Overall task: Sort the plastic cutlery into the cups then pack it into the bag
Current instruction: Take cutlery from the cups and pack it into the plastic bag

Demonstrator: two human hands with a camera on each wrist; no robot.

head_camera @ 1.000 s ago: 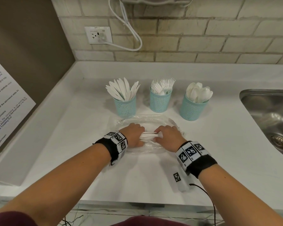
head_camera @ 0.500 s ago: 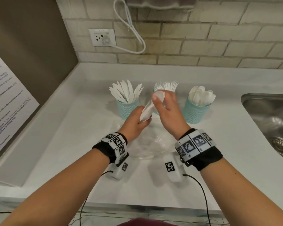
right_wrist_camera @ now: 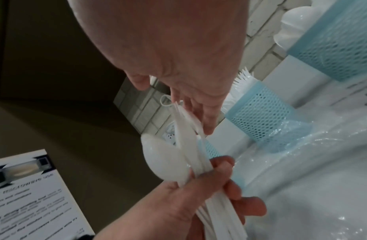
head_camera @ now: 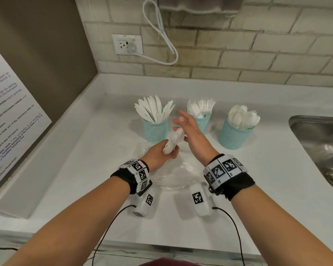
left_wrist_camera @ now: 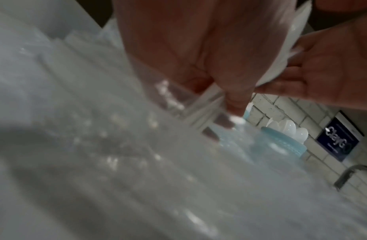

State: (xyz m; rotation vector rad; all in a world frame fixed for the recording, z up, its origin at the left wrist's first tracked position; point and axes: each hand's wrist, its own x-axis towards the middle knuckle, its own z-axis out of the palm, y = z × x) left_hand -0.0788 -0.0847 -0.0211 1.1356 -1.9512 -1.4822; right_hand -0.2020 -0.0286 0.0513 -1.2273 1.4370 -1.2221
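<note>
Countertop point(head_camera: 258, 169): 3 cups point(head_camera: 155, 129), sink point(head_camera: 323, 143).

Motion blur smears the clear bag point(left_wrist_camera: 137, 162) across the left wrist view.

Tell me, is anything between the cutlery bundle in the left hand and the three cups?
Only the right hand, open against the bundle gripped by the left hand; otherwise nothing visible blocks the cups.

I'm seeing white cutlery point(head_camera: 173, 140) | teal mesh cups point(head_camera: 155, 129) | clear bag point(head_camera: 178, 174) | black-and-white checker-patterned wristbands point(head_camera: 224, 170)
</note>
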